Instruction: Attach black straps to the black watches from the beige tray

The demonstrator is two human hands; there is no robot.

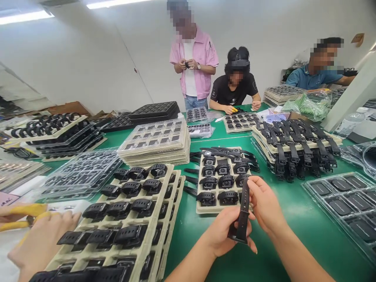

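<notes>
Strap's [243, 211] lower end hidden behind left hand [223, 231], co-worker's hand [38, 243] cut by the left edge, tray [346, 203] cut at right, far trays' [196, 114] contents too small to tell.

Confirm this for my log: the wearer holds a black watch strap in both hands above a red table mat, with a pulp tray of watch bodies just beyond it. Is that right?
Not quite. The head view shows the table surface is green, not red. The rest stands: the left hand and right hand both hold the black watch strap, and the pulp tray of watch bodies lies just beyond it.
</notes>
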